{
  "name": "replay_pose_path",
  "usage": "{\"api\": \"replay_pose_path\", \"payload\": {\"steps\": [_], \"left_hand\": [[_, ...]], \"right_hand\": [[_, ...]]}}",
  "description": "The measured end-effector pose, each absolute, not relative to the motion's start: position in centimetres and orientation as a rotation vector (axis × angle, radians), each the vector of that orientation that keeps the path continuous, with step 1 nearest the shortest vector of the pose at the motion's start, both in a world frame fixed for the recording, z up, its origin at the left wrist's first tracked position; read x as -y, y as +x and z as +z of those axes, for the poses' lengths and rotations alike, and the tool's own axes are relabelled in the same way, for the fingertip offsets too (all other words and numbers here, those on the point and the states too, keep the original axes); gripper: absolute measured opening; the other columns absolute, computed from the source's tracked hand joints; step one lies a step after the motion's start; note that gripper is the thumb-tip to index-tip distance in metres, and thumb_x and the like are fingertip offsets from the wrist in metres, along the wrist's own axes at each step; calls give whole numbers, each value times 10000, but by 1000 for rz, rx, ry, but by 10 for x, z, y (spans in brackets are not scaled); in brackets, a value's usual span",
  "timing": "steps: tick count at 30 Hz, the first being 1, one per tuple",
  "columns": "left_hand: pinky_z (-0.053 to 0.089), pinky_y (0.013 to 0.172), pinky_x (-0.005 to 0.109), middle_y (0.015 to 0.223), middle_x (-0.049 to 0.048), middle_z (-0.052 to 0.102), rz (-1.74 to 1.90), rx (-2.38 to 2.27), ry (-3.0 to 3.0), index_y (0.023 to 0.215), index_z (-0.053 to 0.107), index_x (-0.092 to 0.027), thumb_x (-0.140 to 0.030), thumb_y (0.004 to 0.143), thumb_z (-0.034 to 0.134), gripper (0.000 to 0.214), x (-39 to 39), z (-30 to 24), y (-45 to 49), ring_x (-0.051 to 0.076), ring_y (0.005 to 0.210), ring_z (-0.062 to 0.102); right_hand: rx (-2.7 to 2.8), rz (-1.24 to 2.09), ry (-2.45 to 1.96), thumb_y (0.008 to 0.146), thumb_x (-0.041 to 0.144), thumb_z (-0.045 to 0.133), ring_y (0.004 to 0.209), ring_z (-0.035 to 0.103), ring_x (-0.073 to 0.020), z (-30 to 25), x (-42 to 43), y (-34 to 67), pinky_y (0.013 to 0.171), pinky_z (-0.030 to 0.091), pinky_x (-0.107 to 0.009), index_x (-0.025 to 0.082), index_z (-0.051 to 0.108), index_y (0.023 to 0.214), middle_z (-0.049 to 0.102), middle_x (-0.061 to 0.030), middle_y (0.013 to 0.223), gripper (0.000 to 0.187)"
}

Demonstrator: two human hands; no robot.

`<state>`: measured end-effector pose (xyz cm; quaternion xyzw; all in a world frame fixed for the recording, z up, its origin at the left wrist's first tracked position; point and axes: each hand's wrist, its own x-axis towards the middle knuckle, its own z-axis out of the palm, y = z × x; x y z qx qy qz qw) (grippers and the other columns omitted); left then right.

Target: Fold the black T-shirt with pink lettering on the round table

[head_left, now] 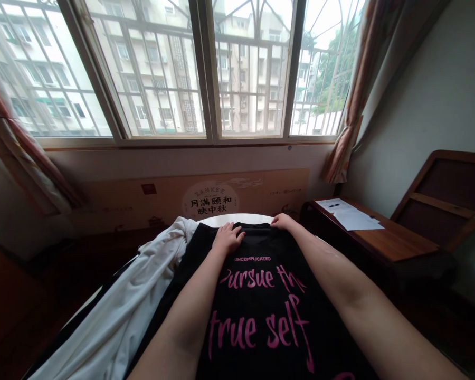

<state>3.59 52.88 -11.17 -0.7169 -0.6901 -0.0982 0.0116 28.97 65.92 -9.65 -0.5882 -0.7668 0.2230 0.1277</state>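
Big barred window (pixel 206 68) across the back wall, curtains (pixel 348 105) at both sides, flat cardboard box (pixel 209 198) leaning under the sill. Round white counter (pixel 237 218) in front of the person, mostly covered; only its far rim showed. Black shirt (pixel 261 295) with pink lettering lay face up along the counter, its far edge close to the far rim and its near end running out of frame toward the person. White garment (pixel 130 311) sat bunched against the shirt's left edge and draped down over the counter's left side. Wooden side counter (pixel 380 237) stood well apart on the right. Left hand (pixel 227 237) lay flat on the shirt near its far edge, fingers spread, palm down. Right hand (pixel 283 220) was on the far edge itself, fingers bent over the cloth; couldn't tell whether they pinched it or just rested there. Papers (pixel 352 216) and a pen (pixel 334 205) lay on the side counter, not in play. Risks, my read: the counter looked slick and the shirt was held at one end only, so uneven pressure between the hands could skew or wrinkle it. The white garment touched the shirt, so any drag leftward could snag it, and its hanging weight could pull it off the rim.
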Motion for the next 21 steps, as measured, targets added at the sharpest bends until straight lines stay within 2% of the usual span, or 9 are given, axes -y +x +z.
{"api": "replay_pose_path", "payload": {"steps": [3,6,12,15,18,21], "left_hand": [[192,1228,468,1634,83,354,-304,2151,-2234,1470,520,-266,-630,997,251,655,-529,-112,36,293,1524,259],[186,1231,456,1639,68,349,-291,2156,-2234,1476,510,-275,-634,994,241,658,-530,-112,36,282,1529,247],[170,1230,494,1660,87,292,-228,2202,-2252,1536,421,-273,-661,981,220,707,-535,-114,33,300,1539,219],[146,1233,509,1671,93,253,-195,2227,-2262,1559,378,-273,-685,966,235,736,-538,-115,32,304,1547,188],[128,1234,518,1678,102,223,-175,2241,-2268,1572,350,-267,-703,954,249,763,-540,-115,32,304,1553,163],[122,1233,523,1682,96,212,-167,2247,-2270,1573,345,-276,-716,947,243,772,-541,-115,32,302,1555,153]], "right_hand": [[2215,627,-1698,851,269,686,798,708,-166,-97,-657,288,725,511,-247,172,772,992,782,-71,905,191],[2186,566,-1693,919,253,574,827,709,-166,-97,-652,286,712,488,-233,179,732,1099,780,-58,884,251],[2203,390,-1713,911,263,558,1057,669,-251,-102,-639,279,833,479,-299,210,721,1085,745,-94,1132,245],[2243,307,-1698,930,298,533,1108,645,-296,-104,-629,274,898,471,-359,207,679,1208,715,-126,1196,327],[2285,208,-1634,990,332,429,1293,522,-323,-106,-617,270,1050,388,-416,192,556,1400,612,-164,1375,452],[2420,193,-1515,1004,411,421,1459,333,-308,-111,-609,267,1175,256,-427,227,469,1495,447,-117,1564,527]]}}
